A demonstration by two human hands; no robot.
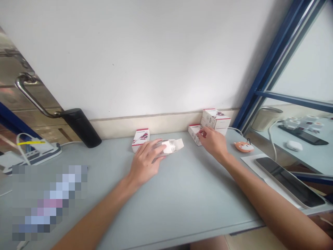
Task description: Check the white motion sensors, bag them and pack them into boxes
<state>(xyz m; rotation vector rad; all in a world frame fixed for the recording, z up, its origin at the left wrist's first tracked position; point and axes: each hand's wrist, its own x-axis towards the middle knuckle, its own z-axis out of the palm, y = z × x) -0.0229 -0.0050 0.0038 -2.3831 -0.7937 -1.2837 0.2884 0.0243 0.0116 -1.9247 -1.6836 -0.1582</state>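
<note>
My left hand [145,160] is closed around a small white cardboard box [177,145] lying on its side, its end flap open toward the right. A white piece [169,147] shows at the opening, under my fingertips. At the right, my right hand [214,142] has its thumb and fingers pinched together against a small red-and-white box [194,133]. Whether anything is between those fingertips is hidden. Just behind my left hand stands another red-and-white box [141,137], closed. Beside my right hand, more boxes [215,118] of that kind are stacked by the wall.
A black cylinder [82,127] leans at the back left, near a power strip [33,156]. A blurred-out object [50,201] lies at the left. An orange animal-shaped case [244,146] and a phone [290,182] are at the right, before a mirror [301,76].
</note>
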